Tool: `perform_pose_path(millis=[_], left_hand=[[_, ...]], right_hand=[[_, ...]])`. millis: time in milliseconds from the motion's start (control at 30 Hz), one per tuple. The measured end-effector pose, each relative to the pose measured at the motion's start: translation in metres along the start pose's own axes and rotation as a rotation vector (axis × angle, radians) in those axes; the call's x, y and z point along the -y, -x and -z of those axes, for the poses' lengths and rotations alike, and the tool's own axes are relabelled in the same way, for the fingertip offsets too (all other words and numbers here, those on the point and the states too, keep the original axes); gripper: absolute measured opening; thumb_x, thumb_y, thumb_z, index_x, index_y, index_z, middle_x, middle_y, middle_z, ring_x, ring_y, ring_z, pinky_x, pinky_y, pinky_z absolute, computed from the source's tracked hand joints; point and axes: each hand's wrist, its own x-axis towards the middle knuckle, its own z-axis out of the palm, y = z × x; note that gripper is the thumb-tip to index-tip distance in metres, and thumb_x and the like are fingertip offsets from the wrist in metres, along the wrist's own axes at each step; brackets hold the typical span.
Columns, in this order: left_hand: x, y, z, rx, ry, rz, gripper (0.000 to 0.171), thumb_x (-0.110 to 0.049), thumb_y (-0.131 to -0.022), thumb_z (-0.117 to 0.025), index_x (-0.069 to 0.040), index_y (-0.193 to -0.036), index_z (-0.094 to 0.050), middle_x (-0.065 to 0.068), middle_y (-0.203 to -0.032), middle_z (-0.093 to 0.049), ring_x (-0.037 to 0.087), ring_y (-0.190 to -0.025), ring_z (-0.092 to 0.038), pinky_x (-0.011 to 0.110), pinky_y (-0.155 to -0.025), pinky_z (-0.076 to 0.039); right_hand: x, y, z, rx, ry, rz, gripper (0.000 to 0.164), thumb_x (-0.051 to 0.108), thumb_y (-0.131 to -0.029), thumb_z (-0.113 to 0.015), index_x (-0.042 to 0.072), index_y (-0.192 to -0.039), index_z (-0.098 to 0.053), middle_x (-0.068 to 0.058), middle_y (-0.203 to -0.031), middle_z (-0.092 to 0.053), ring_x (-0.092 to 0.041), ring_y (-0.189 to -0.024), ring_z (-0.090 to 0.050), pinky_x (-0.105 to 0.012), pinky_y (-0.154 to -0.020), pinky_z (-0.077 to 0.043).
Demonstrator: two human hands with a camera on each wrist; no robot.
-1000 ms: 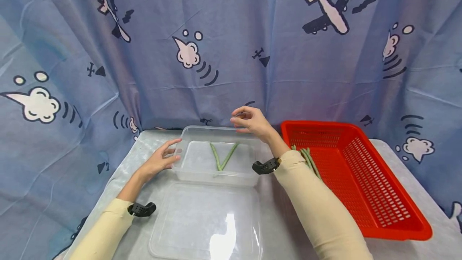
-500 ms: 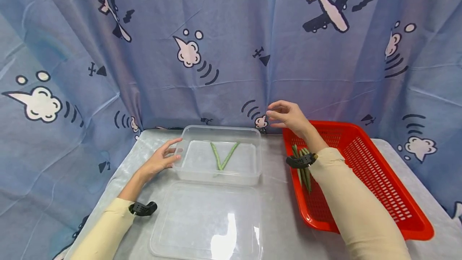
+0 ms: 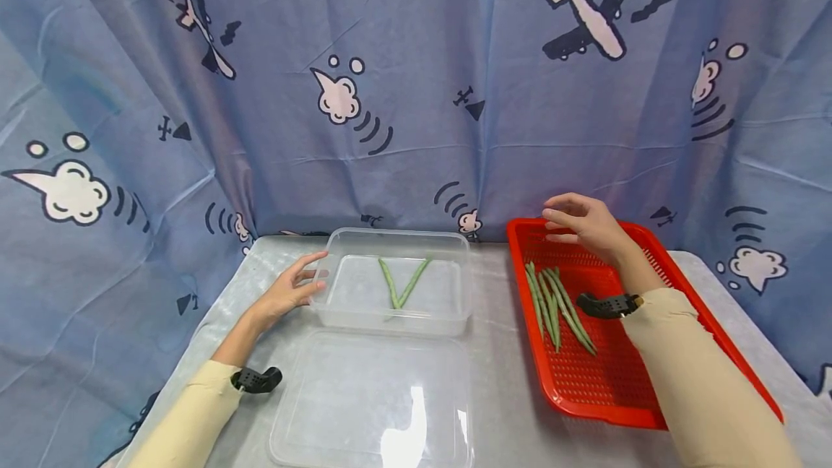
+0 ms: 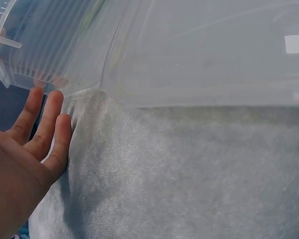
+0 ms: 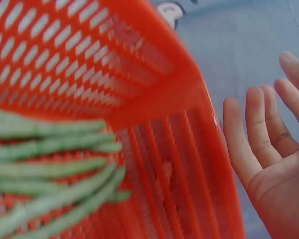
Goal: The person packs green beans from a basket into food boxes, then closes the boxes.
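Two green beans (image 3: 411,284) lie in a V shape inside the clear plastic container (image 3: 448,316). At its left end my left hand (image 3: 284,296) touches the wall with relaxed, spread fingers; the left wrist view shows the fingertips (image 4: 54,98) against the clear side. Over the back of the red basket (image 3: 551,388) my right hand (image 3: 588,228) hovers with nothing in it. In the right wrist view its fingers (image 5: 258,117) are loosely spread beyond the basket rim. Several green beans (image 3: 552,309) lie in a bunch along the basket's left side.
A clear flat lid (image 3: 364,396) lies on the grey-white table cover (image 3: 497,352) in front of the container. Behind the table hangs a blue curtain (image 3: 403,186) with printed planes and clouds. The basket's walls rise around the beans.
My right hand has moved right, from over the container's back right corner to above the basket, uncovering the beans there. The left hand has stayed at the container.
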Motion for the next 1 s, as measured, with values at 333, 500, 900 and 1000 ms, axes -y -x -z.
perform_pose_path(millis=[333, 500, 900, 1000], left_hand=[[-0.001, 0.002, -0.002, -0.012, 0.029, 0.003, 0.062, -0.01, -0.104, -0.059, -0.014, -0.16, -0.033, 0.03, -0.151, -0.037, 0.045, -0.138, -0.032, 0.042, -0.082, -0.047], [-0.001, 0.001, -0.003, -0.013, 0.036, 0.001, 0.062, -0.011, -0.103, -0.06, -0.014, -0.159, -0.034, 0.03, -0.149, -0.04, 0.046, -0.138, -0.033, 0.041, -0.082, -0.046], [0.0, 0.0, -0.002, -0.006, 0.042, -0.001, 0.061, -0.01, -0.104, -0.058, -0.015, -0.16, -0.033, 0.03, -0.153, -0.035, 0.043, -0.138, -0.031, 0.041, -0.081, -0.046], [0.001, 0.001, -0.002, -0.008, 0.039, 0.002, 0.062, -0.013, -0.104, -0.059, -0.015, -0.16, -0.032, 0.03, -0.152, -0.036, 0.043, -0.138, -0.032, 0.041, -0.081, -0.046]], right_hand=[[-0.026, 0.02, 0.038, 0.025, -0.019, -0.033, 0.04, 0.009, -0.103, -0.062, -0.008, -0.137, -0.05, -0.009, -0.119, -0.063, -0.022, -0.102, -0.069, -0.036, -0.083, -0.055], [-0.042, 0.025, 0.045, 0.068, 0.096, -0.07, 0.046, 0.01, -0.102, -0.064, -0.007, -0.141, -0.048, -0.012, -0.125, -0.063, -0.025, -0.107, -0.066, -0.041, -0.087, -0.054], [-0.079, 0.036, 0.046, 0.169, 0.228, -0.16, 0.06, 0.01, -0.095, -0.073, -0.007, -0.146, -0.045, -0.032, -0.131, -0.054, -0.026, -0.105, -0.067, -0.049, -0.089, -0.053], [-0.084, 0.035, 0.045, 0.208, 0.221, -0.178, 0.06, 0.006, -0.094, -0.073, -0.008, -0.145, -0.046, -0.034, -0.132, -0.054, -0.022, -0.104, -0.066, -0.047, -0.088, -0.053]])
